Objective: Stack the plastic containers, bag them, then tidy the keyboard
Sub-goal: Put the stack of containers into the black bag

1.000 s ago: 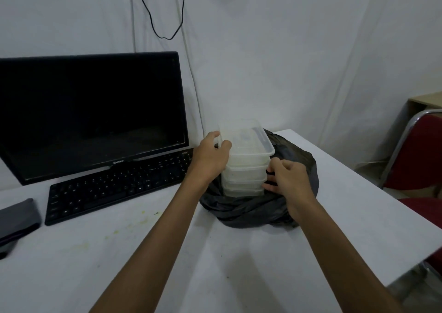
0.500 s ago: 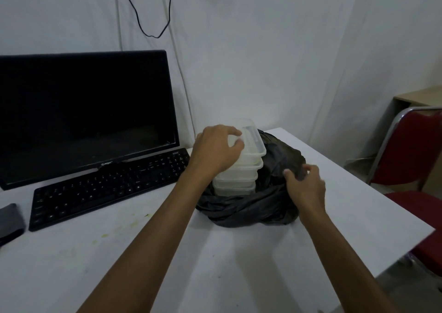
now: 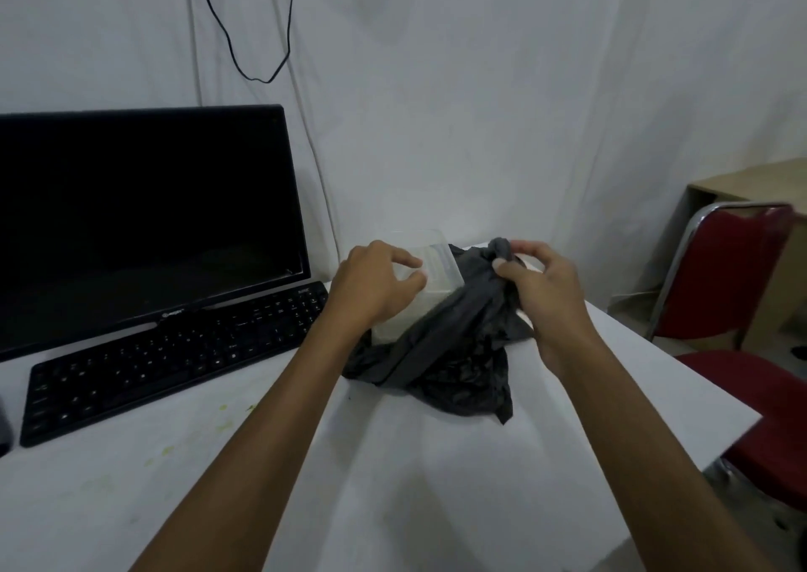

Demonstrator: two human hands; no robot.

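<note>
A stack of clear plastic containers [image 3: 436, 279] stands on the white table [image 3: 393, 484], partly wrapped by a black plastic bag [image 3: 454, 353]. My left hand [image 3: 375, 287] rests on the stack's top and left side, fingers curled over the lid. My right hand [image 3: 541, 287] pinches the bag's upper edge and holds it raised to the right of the stack. The bag covers the stack's right side and lower part; its left face shows bare. A black keyboard [image 3: 166, 362] lies at an angle to the left, in front of the monitor.
A dark monitor [image 3: 139, 217] stands at the back left. A red chair [image 3: 738, 309] sits past the table's right edge, with a wooden desk [image 3: 760, 183] behind it. A dark object [image 3: 3, 427] lies at the far left edge. A black cable [image 3: 257, 25] hangs on the wall.
My right hand let go of the stack's side, took the bag's edge and lifted it up along the right of the containers. My left hand slid onto the top of the stack.
</note>
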